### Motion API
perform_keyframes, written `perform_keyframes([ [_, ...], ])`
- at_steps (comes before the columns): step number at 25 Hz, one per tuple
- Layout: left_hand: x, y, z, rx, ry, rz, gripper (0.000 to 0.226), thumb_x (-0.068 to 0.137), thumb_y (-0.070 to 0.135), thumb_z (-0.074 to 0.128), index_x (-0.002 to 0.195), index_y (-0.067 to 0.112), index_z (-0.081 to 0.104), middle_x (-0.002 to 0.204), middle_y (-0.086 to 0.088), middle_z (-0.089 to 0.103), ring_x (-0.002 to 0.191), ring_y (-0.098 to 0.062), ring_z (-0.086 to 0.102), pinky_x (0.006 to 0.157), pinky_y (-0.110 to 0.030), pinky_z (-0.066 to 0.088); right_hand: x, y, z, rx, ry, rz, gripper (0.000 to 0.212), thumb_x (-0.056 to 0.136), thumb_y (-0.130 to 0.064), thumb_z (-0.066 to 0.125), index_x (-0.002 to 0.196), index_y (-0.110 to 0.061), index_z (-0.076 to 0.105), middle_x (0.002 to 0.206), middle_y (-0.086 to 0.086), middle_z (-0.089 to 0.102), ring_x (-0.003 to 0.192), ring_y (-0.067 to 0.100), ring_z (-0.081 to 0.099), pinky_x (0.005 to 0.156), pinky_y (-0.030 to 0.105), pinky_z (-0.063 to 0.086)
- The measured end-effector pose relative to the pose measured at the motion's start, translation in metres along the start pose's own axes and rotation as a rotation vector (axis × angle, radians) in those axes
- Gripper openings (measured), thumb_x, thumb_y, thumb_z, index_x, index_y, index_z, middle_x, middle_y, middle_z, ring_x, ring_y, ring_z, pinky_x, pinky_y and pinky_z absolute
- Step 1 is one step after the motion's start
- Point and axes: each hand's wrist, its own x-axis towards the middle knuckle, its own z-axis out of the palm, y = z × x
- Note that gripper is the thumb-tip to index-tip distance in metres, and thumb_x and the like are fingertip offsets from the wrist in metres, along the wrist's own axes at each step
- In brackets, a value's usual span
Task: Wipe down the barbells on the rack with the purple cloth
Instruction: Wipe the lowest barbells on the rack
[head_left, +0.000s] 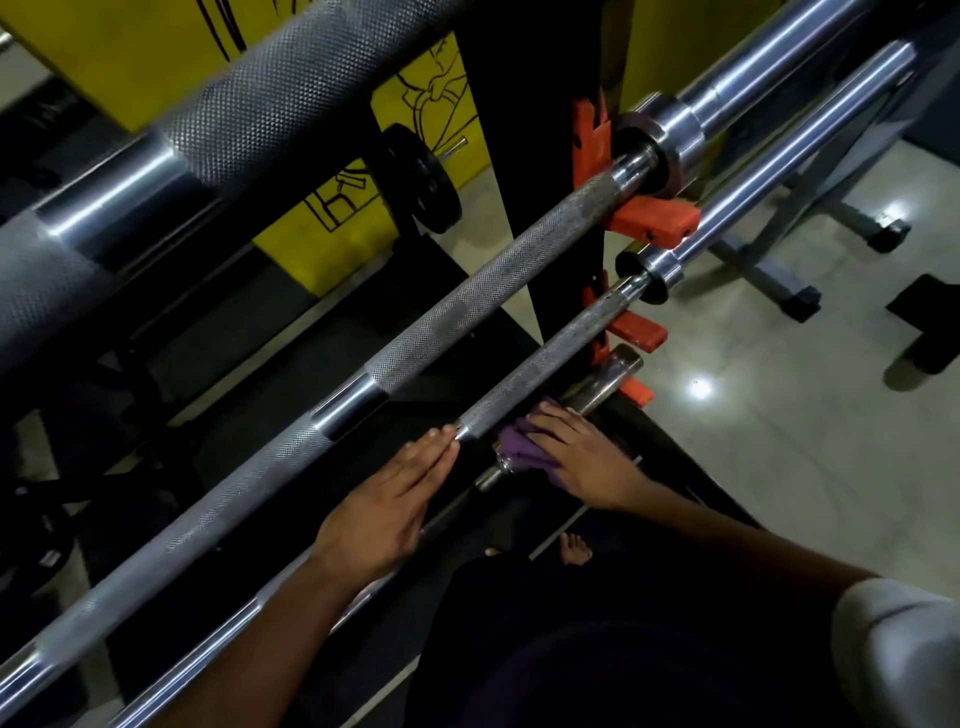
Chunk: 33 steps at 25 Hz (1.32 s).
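Barbells (467, 306) above purple cloth (519, 452)

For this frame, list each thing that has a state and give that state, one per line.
purple cloth: bunched on the lowest bar, pressed under the right hand.
right hand: flat on the cloth, fingers extended.
left hand: open, fingers straight, resting along the third barbell.
lowest bar: racked, partly covered by the cloth.
third barbell: racked on an orange hook.
second barbell: racked, untouched.
top barbell: untouched, close to the camera.
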Motion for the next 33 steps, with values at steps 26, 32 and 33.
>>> perform_keyframes([
  [26,0.024,0.010,-0.021,-0.003,-0.026,-0.013,0.054,0.104,0.020,0.046,0.154,0.008,0.031,0.165,-0.004,0.021,0.151,-0.016,0.023,0.119,-0.040,0.032,-0.035,-0.040,-0.036,0.846,0.084,0.659,0.049,0.094,0.003,0.057,0.127,-0.033,0.051,0.109,-0.012,0.069,0.108,0.017,0.064,0.092,0.023,0.049],
  [32,0.109,0.018,-0.008,0.000,-0.149,0.071,0.060,0.105,0.024,0.031,0.159,0.010,0.010,0.168,-0.002,-0.002,0.154,-0.016,-0.001,0.123,-0.040,0.022,-0.087,-0.046,-0.028,1.594,0.765,1.187,0.039,0.089,-0.002,0.059,0.126,-0.011,0.061,0.100,0.007,0.070,0.087,0.016,0.067,0.084,0.031,0.053],
  [33,0.114,0.016,-0.003,0.016,-0.163,0.088,0.062,0.102,0.028,0.024,0.159,0.010,0.009,0.168,-0.002,-0.004,0.154,-0.016,-0.003,0.123,-0.041,0.022,-0.089,-0.042,-0.023,1.699,0.858,1.230,0.039,0.089,-0.007,0.057,0.128,-0.011,0.061,0.104,0.015,0.070,0.091,0.026,0.067,0.085,0.037,0.053],
])
